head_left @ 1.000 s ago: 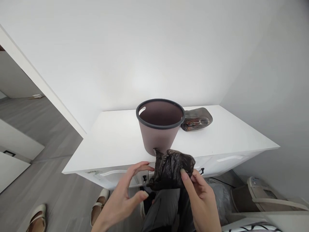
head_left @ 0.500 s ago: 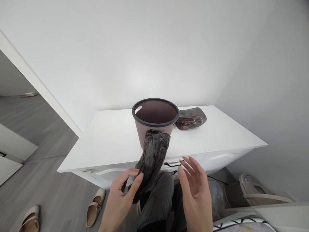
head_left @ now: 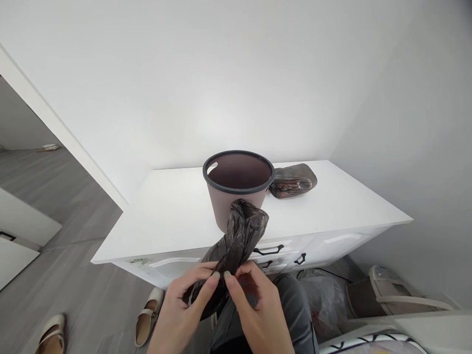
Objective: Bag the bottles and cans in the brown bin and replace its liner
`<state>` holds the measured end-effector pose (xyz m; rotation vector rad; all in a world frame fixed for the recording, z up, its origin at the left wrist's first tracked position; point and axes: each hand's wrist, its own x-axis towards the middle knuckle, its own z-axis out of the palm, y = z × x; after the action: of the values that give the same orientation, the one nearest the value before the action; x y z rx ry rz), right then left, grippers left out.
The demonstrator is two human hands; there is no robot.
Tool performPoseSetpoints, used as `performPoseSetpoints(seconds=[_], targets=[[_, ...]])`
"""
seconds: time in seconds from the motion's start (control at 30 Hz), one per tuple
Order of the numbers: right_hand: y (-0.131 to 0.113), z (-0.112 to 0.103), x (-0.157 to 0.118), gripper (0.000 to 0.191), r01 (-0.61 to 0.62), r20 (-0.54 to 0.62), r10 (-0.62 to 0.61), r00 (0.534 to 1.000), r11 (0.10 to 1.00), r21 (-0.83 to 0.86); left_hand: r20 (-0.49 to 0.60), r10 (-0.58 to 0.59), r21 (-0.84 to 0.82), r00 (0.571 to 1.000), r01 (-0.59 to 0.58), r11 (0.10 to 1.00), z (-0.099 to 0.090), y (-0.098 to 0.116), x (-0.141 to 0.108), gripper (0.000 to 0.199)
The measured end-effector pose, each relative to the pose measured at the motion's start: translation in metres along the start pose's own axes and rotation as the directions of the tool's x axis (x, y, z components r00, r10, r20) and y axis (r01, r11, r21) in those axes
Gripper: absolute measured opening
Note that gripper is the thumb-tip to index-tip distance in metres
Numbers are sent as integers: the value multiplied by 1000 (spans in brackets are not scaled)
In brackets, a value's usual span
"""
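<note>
A thin black plastic bag [head_left: 240,236] is stretched between my hands and the front of a bin. My left hand [head_left: 190,300] pinches the bag's near part between thumb and fingers. Right beside it, my right hand [head_left: 258,305] grips the same bag, and the two thumb tips almost meet. The far end of the bag flops upward, crumpled, in front of the mauve waste bin [head_left: 221,201]. That bin stands upright with a dark rim and a handle hole, and its visible inside has no liner.
On the white cabinet top [head_left: 165,211], a clear package of dark bags [head_left: 294,182] lies right of the bin. Black drawer handles [head_left: 268,250] line the cabinet front. Shoes [head_left: 149,314] sit on the floor at left. A clear plastic bag [head_left: 322,300] and a beige container [head_left: 391,290] stand at lower right.
My right hand has moved left from open air and closed on the black plastic bag beside my left hand. The bag's far end has shifted slightly right.
</note>
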<state>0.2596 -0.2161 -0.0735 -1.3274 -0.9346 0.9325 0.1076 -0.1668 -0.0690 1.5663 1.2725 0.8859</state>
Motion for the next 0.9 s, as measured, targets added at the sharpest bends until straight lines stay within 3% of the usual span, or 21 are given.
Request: performPoseSetpoints(seconds=[0.2, 0.37, 0.63, 0.8, 0.9], targets=[[-11, -14, 2, 44, -28, -69, 30, 997, 999, 21, -203, -23, -25, 979, 18, 1000, -11, -9, 1, 40], [-9, -23, 2, 44, -28, -135, 40, 990, 996, 89, -390, -65, -47, 918, 51, 998, -22, -10, 5, 50], [-10, -31, -3, 44, -22, -250, 63, 966, 987, 162, -502, -134, -65, 854, 118, 991, -42, -18, 5, 53], [-11, -34, -5, 44, -46, -224, 107, 969, 964, 264, -485, -80, 50, 871, 119, 992, -51, -15, 5, 49], [-12, -36, -7, 46, -59, -209, 126, 970, 952, 301, -519, 131, 192, 845, -34, 981, -52, -11, 4, 44]])
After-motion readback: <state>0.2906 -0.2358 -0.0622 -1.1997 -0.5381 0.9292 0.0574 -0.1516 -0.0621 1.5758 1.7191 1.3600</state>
